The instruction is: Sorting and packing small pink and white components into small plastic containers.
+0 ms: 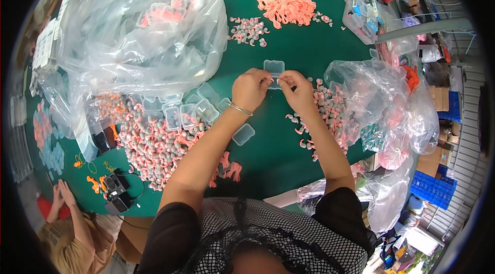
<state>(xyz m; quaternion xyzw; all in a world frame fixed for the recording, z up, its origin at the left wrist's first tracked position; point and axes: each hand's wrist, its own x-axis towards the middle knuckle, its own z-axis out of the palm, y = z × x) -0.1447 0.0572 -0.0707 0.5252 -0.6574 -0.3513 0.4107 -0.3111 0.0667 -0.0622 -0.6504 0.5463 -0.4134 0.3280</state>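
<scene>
Above the green table [273, 150], the left hand [251, 89] and the right hand [297, 91] both pinched a small clear plastic hinged case [274, 67], which seemed best handled by steady, even fingertip pressure along its edges.

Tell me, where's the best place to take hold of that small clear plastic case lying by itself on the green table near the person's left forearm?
Probably by its two long edges, coming straight down from above. The small clear case lies flat on the green table, apart from the pile of pink-and-grey pieces, so its sides look free for fingertips to pinch.
</scene>
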